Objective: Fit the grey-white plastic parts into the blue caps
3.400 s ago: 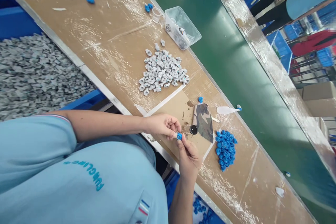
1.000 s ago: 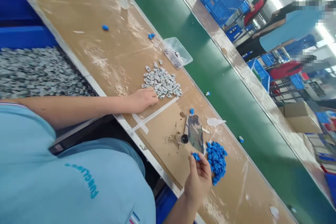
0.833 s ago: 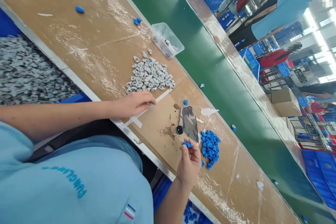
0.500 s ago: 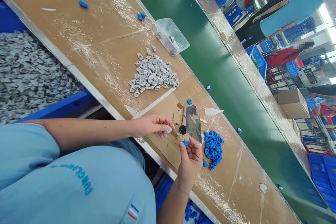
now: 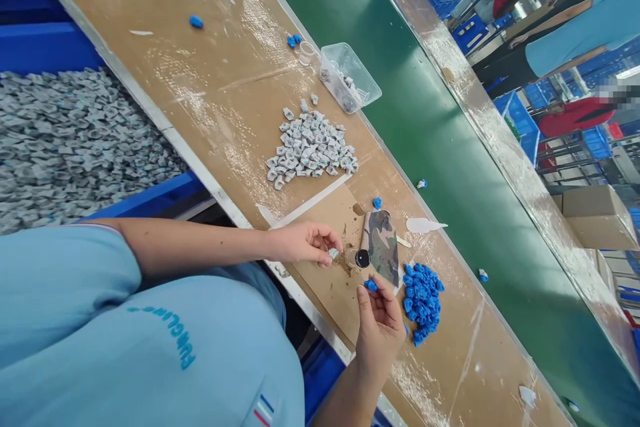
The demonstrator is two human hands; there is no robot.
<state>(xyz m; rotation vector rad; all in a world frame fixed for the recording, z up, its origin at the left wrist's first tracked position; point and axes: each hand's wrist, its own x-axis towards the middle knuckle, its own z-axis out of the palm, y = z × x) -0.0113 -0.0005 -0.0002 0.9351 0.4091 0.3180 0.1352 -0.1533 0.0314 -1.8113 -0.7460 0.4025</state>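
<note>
Between the thumb and fingers of my left hand (image 5: pixel 303 242) is a small grey-white plastic part (image 5: pixel 333 253). My right hand (image 5: pixel 381 323) pinches a small blue plastic part (image 5: pixel 371 285) at its fingertips. The two parts are apart. Just beyond my hands, a small clear cup with a black round top or contents (image 5: pixel 362 258) stands on a stained brown board (image 5: pixel 320 283). Beside it lies a camouflage-patterned flat item (image 5: pixel 383 243). A heap of blue parts (image 5: pixel 423 303) sits near my right hand, and a heap of grey-white parts (image 5: pixel 315 147) lies past my left.
A clear plastic tub (image 5: pixel 350 77) with small pieces stands at the bench's far edge. Beyond runs a green conveyor belt (image 5: pixel 400 113) carrying a few small parts. A blue bin (image 5: pixel 65 147) full of grey parts adjoins the near edge. Other people (image 5: pixel 580 33) stand across the belt.
The view has shifted, so the bench items appear further right and a little lower. Both hands keep hold of their parts close to the cup.
</note>
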